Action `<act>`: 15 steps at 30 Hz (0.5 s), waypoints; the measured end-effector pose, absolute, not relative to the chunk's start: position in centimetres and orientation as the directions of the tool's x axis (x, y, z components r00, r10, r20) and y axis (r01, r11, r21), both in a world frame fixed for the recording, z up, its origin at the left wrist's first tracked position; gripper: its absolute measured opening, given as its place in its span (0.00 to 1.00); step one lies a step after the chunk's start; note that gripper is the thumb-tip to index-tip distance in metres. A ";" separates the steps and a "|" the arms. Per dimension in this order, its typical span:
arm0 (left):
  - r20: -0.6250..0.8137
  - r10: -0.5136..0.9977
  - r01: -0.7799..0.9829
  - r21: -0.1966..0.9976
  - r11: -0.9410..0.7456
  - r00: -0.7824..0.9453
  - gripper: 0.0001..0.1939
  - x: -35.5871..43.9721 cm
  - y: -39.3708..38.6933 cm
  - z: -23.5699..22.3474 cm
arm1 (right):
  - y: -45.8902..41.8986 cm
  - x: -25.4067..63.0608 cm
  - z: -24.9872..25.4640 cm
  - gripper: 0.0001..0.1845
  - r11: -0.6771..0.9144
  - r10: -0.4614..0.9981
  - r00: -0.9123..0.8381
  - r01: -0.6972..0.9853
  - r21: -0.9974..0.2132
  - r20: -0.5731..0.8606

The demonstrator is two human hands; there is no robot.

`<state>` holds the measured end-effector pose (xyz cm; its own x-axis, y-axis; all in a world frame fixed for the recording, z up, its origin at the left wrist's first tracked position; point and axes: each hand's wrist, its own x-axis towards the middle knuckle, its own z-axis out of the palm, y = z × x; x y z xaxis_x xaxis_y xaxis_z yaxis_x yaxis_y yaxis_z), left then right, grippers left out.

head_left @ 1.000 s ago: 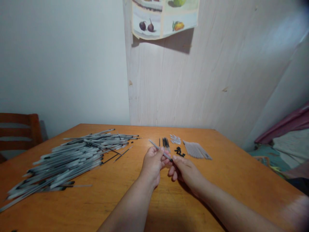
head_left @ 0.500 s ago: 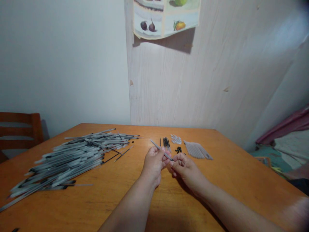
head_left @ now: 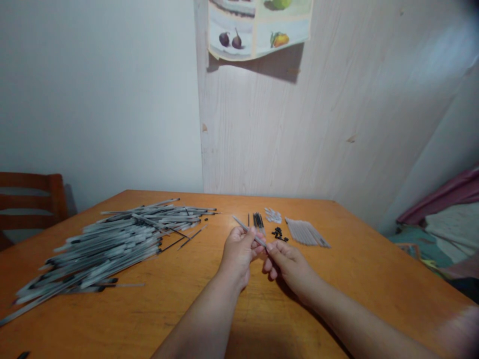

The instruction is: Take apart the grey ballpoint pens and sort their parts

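Observation:
Above the middle of the table, a slim pen (head_left: 241, 224) with a greyish translucent barrel slants between my hands. My left hand (head_left: 239, 252) is closed around its middle, the far end sticking out past the thumb. At the near end, my right hand (head_left: 284, 257) pinches the pen between thumb and forefinger, hiding its tip. Beyond the hands lie a row of black pen refills (head_left: 258, 220), some clear pen caps (head_left: 273, 215), small black plugs (head_left: 278, 233) and a row of translucent pen barrels (head_left: 305, 232).
A large heap of pens (head_left: 119, 244) covers the left of the wooden table (head_left: 179, 319), with loose refills (head_left: 190, 238) at its right edge. A wooden chair (head_left: 56, 199) stands at the left. Behind is a wall with a fruit poster (head_left: 258, 50).
My right hand's grip on the near end of the pen has shifted; its thumb is straighter and the dark end is now covered. My left hand stays put.

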<state>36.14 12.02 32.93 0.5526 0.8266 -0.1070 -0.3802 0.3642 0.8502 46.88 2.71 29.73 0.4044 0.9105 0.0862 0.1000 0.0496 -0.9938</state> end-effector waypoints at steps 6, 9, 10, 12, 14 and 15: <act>-0.110 0.831 -0.372 0.857 0.357 0.545 0.12 36.2 12.1 32.7 | 2.9 46.5 30.2 0.24 0.066 0.900 0.427 0.054 -0.996 0.083; -0.108 0.831 -0.386 0.848 0.364 0.546 0.14 36.2 12.1 32.8 | 2.9 46.3 30.2 0.24 0.118 0.901 0.419 0.001 -0.993 0.108; -0.107 0.831 -0.390 0.845 0.366 0.546 0.15 36.2 12.1 32.8 | 3.0 46.3 30.2 0.24 0.131 0.903 0.415 -0.027 -0.991 0.108; -0.105 0.831 -0.396 0.842 0.366 0.546 0.15 36.2 12.1 32.8 | 2.9 46.2 30.3 0.25 0.138 0.909 0.405 -0.061 -0.989 0.102; -0.104 0.834 -0.397 0.842 0.364 0.542 0.14 36.2 12.1 32.8 | 2.8 46.2 30.4 0.25 0.116 0.910 0.407 -0.051 -0.992 0.085; -0.105 0.834 -0.396 0.844 0.363 0.541 0.13 36.2 12.2 32.8 | 2.7 46.2 30.5 0.25 0.099 0.909 0.411 -0.041 -0.994 0.073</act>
